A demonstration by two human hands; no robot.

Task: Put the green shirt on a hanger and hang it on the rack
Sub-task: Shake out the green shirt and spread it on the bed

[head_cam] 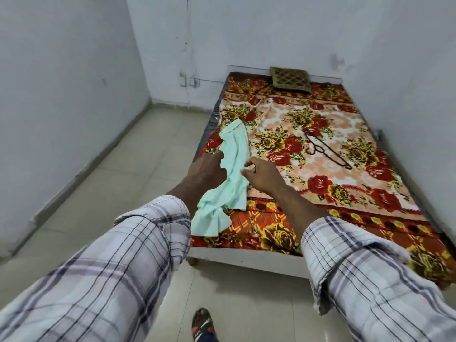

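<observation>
Your pale green shirt (228,178) lies crumpled along the bed's left edge; the dark hanger (328,150) lies flat mid-blanket, well apart.

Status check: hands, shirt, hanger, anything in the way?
Left hand gripping the shirt at the bed's near-left edge. Right hand open, at the cloth. Hanger lying mid-bed, untouched. No rack in view; nothing blocking.

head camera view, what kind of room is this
Most likely a small bedroom: a low bed under a red floral blanket, a brown patterned cushion at its far end, plain white walls and a tiled floor.
</observation>
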